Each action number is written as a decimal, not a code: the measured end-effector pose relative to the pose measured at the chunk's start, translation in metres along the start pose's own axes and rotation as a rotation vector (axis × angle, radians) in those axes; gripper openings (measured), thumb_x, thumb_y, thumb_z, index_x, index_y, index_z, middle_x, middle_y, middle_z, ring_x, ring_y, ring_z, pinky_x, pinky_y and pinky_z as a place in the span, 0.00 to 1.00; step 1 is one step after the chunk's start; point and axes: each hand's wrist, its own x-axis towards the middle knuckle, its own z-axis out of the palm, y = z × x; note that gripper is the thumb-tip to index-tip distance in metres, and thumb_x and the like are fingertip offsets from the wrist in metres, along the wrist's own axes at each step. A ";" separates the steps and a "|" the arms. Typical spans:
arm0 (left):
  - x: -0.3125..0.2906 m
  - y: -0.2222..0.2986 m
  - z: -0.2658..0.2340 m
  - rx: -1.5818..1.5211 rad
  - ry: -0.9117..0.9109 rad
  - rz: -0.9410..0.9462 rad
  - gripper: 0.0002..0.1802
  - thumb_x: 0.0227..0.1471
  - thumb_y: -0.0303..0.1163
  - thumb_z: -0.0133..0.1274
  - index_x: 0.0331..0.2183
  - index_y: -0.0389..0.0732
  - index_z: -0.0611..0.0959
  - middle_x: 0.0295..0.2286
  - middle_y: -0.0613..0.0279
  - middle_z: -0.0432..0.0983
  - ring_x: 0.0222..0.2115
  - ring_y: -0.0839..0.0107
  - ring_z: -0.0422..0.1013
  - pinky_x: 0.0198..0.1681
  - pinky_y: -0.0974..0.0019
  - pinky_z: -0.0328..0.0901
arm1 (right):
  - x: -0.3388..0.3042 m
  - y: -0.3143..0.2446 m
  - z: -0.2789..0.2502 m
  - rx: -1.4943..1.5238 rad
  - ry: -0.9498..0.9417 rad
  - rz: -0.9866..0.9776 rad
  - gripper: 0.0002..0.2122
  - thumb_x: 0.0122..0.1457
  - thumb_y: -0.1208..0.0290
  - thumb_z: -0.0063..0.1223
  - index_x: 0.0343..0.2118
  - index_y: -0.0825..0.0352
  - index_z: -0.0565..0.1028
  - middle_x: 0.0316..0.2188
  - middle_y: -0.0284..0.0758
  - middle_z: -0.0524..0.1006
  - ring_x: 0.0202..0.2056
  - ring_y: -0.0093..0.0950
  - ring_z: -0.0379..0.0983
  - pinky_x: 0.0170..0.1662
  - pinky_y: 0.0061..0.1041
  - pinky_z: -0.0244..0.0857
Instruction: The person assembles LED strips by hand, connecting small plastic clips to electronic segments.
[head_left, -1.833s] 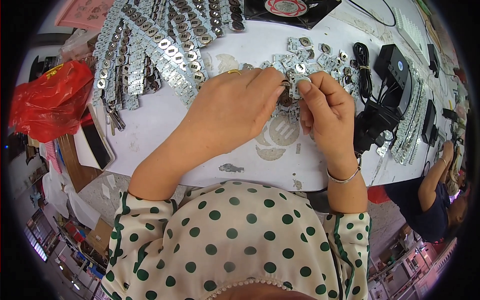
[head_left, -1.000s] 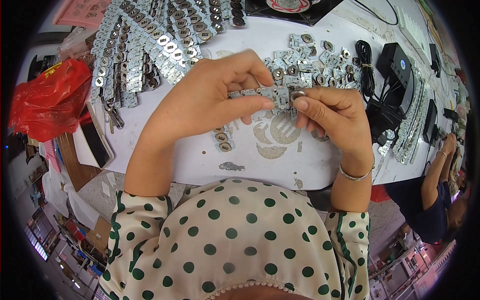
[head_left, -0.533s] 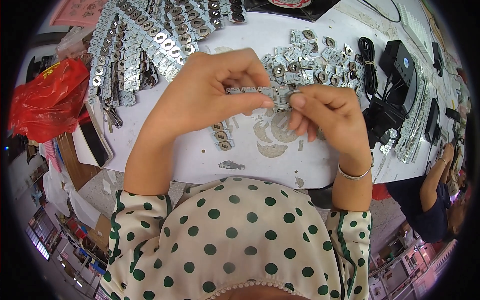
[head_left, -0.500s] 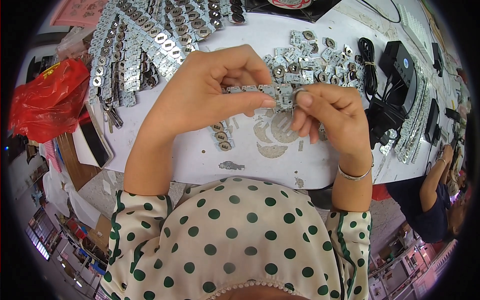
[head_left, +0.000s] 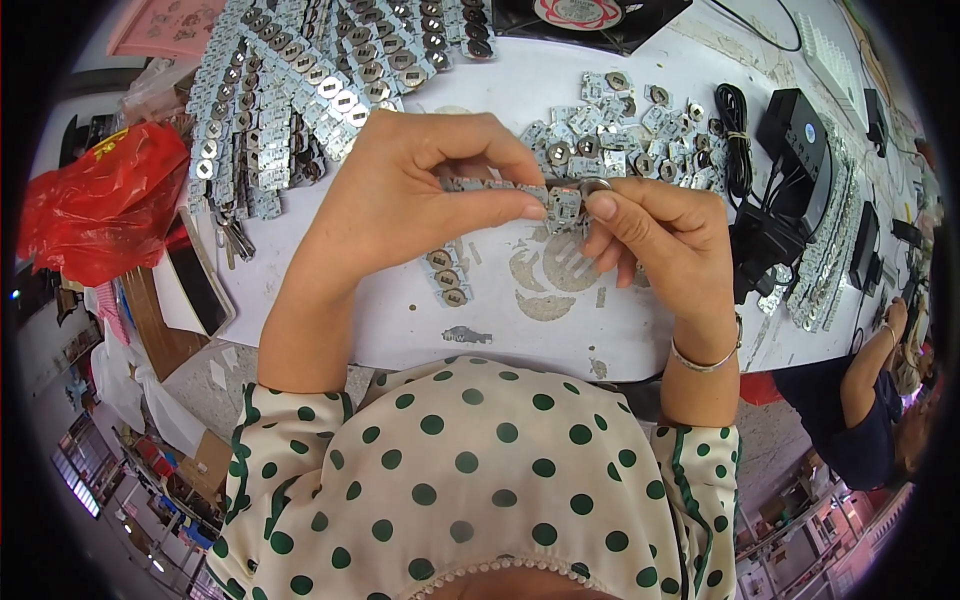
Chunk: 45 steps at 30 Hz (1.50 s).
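Note:
My left hand (head_left: 420,195) is closed, thumb and fingers pinching a strip of small circuit boards (head_left: 565,210) above the table. At the strip's right end my right hand (head_left: 665,235) pinches an end board, thumb below and forefinger above. A round silvery disc (head_left: 594,185) shows at the right fingertips. Below my left wrist appears a short piece of strip with round metal discs (head_left: 448,278); whether it joins the held strip is hidden. Just beyond my hands lies a loose heap of single boards with round discs (head_left: 640,130).
Long strips of boards (head_left: 270,90) are piled at the far left, near a red plastic bag (head_left: 110,200). A black fan (head_left: 590,15) stands at the back. To the right are a coiled black cable (head_left: 733,140), a black power adapter (head_left: 795,135) and a co-worker's arm (head_left: 870,365).
The held strip has tilted slightly, its top edge turning more toward me. Both hands have shifted a little, still pinching. The whole view has moved slightly.

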 end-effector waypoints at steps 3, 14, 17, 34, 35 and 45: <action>0.002 -0.002 0.001 0.007 -0.007 0.004 0.11 0.39 0.18 0.65 0.30 0.34 0.83 0.26 0.62 0.79 0.27 0.79 0.74 0.33 0.76 0.68 | 0.000 0.001 -0.002 -0.014 -0.006 0.013 0.09 0.59 0.70 0.56 0.33 0.71 0.81 0.19 0.31 0.77 0.20 0.15 0.71 0.19 0.13 0.63; 0.002 -0.003 0.011 -0.697 -0.110 -0.066 0.09 0.42 0.17 0.63 0.30 0.33 0.81 0.28 0.58 0.79 0.29 0.73 0.76 0.35 0.71 0.71 | -0.003 0.004 0.001 0.476 -0.212 -0.028 0.10 0.63 0.71 0.50 0.28 0.71 0.75 0.19 0.32 0.76 0.17 0.15 0.68 0.17 0.13 0.63; 0.005 0.011 0.022 -0.378 0.115 0.010 0.09 0.42 0.18 0.63 0.31 0.33 0.81 0.29 0.59 0.79 0.31 0.73 0.76 0.36 0.71 0.70 | 0.002 0.011 -0.001 0.404 -0.029 -0.058 0.09 0.63 0.69 0.49 0.28 0.68 0.73 0.17 0.29 0.73 0.15 0.13 0.64 0.16 0.11 0.57; 0.002 -0.012 0.038 0.277 0.408 0.494 0.12 0.41 0.17 0.61 0.33 0.35 0.83 0.31 0.56 0.80 0.31 0.69 0.76 0.34 0.72 0.70 | 0.008 0.009 0.008 0.143 0.172 -0.037 0.09 0.60 0.72 0.51 0.23 0.67 0.71 0.15 0.25 0.69 0.15 0.10 0.59 0.18 0.13 0.52; 0.002 -0.013 0.038 0.239 0.391 0.495 0.12 0.41 0.17 0.61 0.33 0.35 0.83 0.31 0.56 0.80 0.31 0.69 0.76 0.34 0.72 0.70 | 0.008 0.009 0.010 0.144 0.172 -0.035 0.09 0.60 0.72 0.51 0.23 0.67 0.71 0.15 0.25 0.69 0.15 0.10 0.59 0.18 0.13 0.52; -0.002 -0.013 0.036 0.136 0.266 0.243 0.09 0.47 0.21 0.60 0.34 0.36 0.82 0.30 0.60 0.80 0.30 0.75 0.75 0.33 0.74 0.68 | 0.012 0.013 -0.006 -0.429 0.323 -0.173 0.07 0.55 0.74 0.58 0.23 0.69 0.73 0.14 0.31 0.73 0.14 0.17 0.66 0.20 0.18 0.59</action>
